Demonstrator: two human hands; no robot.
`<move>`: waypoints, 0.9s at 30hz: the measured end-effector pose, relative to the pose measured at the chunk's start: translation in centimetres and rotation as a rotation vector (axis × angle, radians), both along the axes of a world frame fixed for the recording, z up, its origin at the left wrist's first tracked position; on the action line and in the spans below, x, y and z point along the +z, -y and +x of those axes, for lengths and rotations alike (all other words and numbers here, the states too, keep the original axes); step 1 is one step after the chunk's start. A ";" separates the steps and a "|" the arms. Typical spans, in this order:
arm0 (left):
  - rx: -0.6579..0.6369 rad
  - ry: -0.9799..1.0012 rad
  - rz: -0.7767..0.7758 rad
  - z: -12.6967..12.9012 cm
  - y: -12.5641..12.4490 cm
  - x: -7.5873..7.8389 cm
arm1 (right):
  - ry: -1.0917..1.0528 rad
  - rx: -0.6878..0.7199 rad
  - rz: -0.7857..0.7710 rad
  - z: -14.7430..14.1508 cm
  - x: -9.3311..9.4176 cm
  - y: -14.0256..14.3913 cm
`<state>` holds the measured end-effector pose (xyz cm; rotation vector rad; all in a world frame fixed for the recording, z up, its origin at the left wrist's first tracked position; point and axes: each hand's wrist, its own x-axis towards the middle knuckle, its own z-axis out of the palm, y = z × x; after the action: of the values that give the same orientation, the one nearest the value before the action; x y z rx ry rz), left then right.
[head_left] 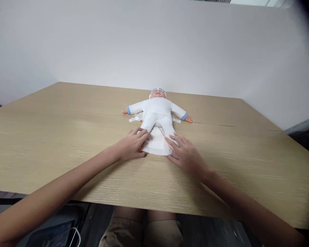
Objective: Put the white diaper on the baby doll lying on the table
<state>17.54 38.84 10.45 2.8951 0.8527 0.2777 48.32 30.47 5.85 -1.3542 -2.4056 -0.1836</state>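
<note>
A small baby doll in a white one-piece suit with blue cuffs and a white cap (157,111) lies face up near the middle of a wide pale wood-grain table (54,137), arms spread out to either side, feet toward the person. Under its hips and legs lies a white folded nappy pad (156,144), whose near edge sticks out toward the table's front; narrow white tabs (134,118) show beside the doll's waist on both sides. The left hand (132,145) lies flat with fingers loosely spread on the pad's left near corner, fingertips touching the doll's left-side leg. The right hand (184,154) lies likewise flat and spread on the right near corner, fingers reaching the other leg. Neither hand pinches anything; both press down from above. As a judgement, the work in hand is squaring the pad beneath the doll, and it goes best if both palms slide evenly, so that the pad stays centred under the hips, with the tabs level on each side and no crease trapped beneath the legs.
</note>
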 end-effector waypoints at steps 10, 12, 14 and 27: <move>0.140 0.246 -0.120 0.6 -1.0 1.3 | -0.134 -0.058 0.040 0.1 1.2 -1.9; 0.163 0.327 -0.142 1.1 -2.2 1.9 | -0.201 -0.067 0.018 0.3 2.2 -3.2; 0.171 0.408 -0.149 1.7 -3.8 2.5 | -0.296 -0.064 0.015 0.4 3.2 -5.0; 0.362 0.805 -0.642 6.3 -19.1 2.5 | -1.011 -0.181 -0.450 1.0 4.4 -22.2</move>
<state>23.86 57.90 13.00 1.7837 1.0256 0.9152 49.33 52.63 10.27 -1.3582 -1.4936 0.8409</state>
